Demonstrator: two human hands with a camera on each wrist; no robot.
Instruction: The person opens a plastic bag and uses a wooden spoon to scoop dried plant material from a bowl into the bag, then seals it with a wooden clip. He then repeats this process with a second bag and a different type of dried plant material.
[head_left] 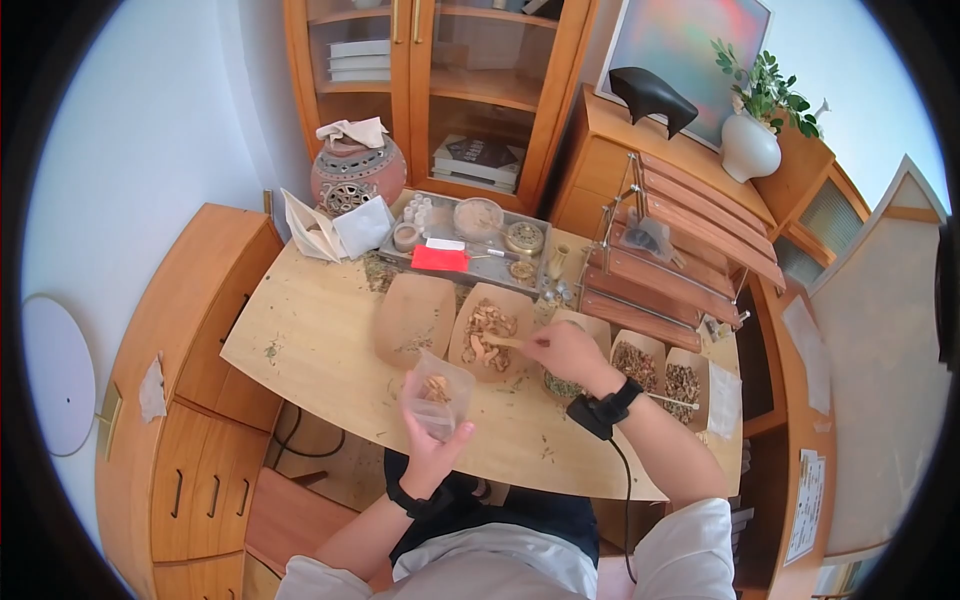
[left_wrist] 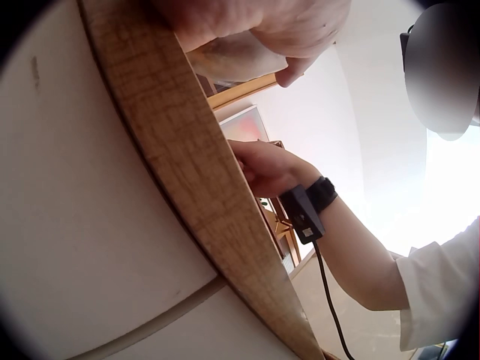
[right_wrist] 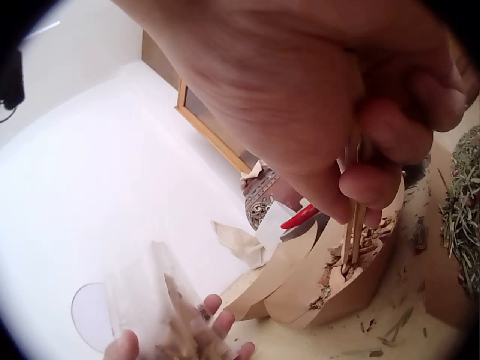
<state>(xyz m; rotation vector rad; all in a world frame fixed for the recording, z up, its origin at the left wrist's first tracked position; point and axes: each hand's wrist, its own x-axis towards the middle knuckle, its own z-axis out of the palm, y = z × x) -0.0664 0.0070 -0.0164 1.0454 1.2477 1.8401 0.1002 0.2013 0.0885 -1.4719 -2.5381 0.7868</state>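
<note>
My left hand (head_left: 430, 455) holds up a translucent bag (head_left: 452, 385) at the table's front edge, with some tan dried pieces (right_wrist: 184, 337) inside. In my right hand (head_left: 572, 357) I pinch a pair of slim wooden tongs (right_wrist: 354, 236). The tongs' tips reach into a brown paper tray (right_wrist: 358, 298), down among dried tan slices (head_left: 490, 318). Left of it stands another paper tray (head_left: 392, 312) with a few scraps on its bottom. In the left wrist view, the table edge hides the trays.
More paper trays with green herbs (right_wrist: 463, 202) and mixed dried bits (head_left: 683, 388) stand at the right. Behind is a grey tray (head_left: 397, 262) with jars and a red packet (head_left: 440, 259). A wooden rack (head_left: 650, 270) and a patterned pot (head_left: 340, 180) flank it.
</note>
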